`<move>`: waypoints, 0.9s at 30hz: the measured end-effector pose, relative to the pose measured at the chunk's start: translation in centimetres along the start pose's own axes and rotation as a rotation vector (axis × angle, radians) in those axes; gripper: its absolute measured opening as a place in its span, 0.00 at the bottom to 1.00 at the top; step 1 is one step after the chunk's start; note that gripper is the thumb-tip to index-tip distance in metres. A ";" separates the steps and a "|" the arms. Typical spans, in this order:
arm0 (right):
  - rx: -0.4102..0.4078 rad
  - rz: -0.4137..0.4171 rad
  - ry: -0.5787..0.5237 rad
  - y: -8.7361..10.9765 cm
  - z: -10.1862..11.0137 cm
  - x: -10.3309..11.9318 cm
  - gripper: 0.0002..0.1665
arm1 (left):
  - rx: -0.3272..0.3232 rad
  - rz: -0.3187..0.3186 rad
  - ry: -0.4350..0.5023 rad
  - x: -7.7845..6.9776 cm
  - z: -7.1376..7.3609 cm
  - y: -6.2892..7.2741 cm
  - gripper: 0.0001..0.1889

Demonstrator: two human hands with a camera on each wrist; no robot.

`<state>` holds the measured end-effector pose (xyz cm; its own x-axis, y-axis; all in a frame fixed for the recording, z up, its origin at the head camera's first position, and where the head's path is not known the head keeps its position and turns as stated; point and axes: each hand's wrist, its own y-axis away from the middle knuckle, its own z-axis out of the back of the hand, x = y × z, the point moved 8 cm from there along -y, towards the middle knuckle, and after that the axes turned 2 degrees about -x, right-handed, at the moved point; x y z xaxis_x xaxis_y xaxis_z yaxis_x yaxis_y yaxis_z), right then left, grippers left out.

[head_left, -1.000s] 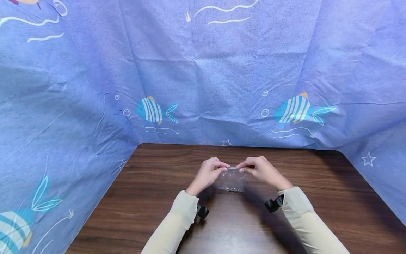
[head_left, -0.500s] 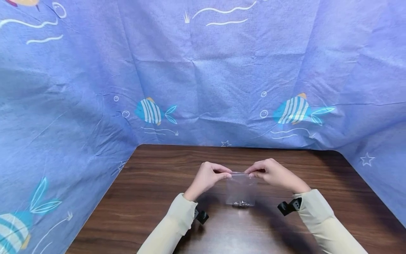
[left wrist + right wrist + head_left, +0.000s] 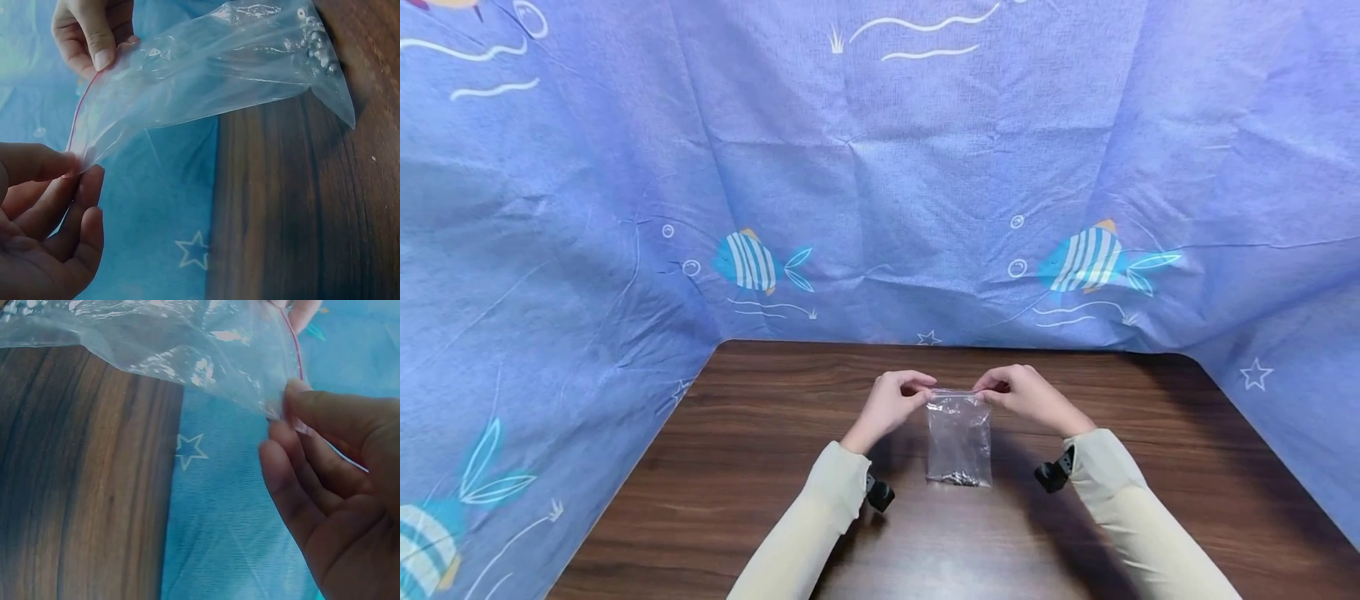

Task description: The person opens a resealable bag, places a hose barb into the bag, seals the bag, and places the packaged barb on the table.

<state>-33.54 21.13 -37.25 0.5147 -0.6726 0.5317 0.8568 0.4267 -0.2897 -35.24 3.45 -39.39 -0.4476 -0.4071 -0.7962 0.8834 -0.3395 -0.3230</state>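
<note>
A clear zip-lock bag [image 3: 959, 437] hangs upright between my two hands. Small shiny metal pieces [image 3: 317, 44] lie gathered along its bottom edge. My left hand [image 3: 895, 404] pinches one top corner between thumb and fingers. The opposite corner is pinched by my right hand [image 3: 1026, 396]. In the left wrist view a red zip line [image 3: 79, 115] runs along the mouth from one hand to the other. The right wrist view shows my right thumb [image 3: 312, 403] pressed on the bag [image 3: 187, 350] just at that red line.
Below the hands spreads a dark wood-grain table [image 3: 760, 492]. Blue cloth [image 3: 880, 192] printed with fish and stars encloses its back and sides. A small black camera [image 3: 880, 493] sits on the left wrist, another black camera [image 3: 1051, 475] on the right.
The bag first came down nearer and to the right, then rose and shifted back left. Its front now faces the head view more fully. Both hands kept their pinch on the top corners.
</note>
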 end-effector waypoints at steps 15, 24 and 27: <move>-0.138 -0.114 -0.004 -1.6 -1.2 -2.4 0.07 | -0.173 0.088 0.032 3.5 0.5 -1.9 0.04; -0.162 -0.224 -0.059 -2.1 -2.4 -3.9 0.08 | -0.098 0.113 -0.120 5.1 0.0 -2.3 0.06; -0.143 -0.268 -0.087 -1.8 -2.9 -4.6 0.09 | -0.030 0.116 -0.129 5.6 -0.6 -2.3 0.08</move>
<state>-37.37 21.69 -41.43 0.2710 -0.6926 0.6685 0.9604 0.1476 -0.2363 -39.65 2.48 -43.42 -0.3550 -0.5482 -0.7572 0.9329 -0.2595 -0.2495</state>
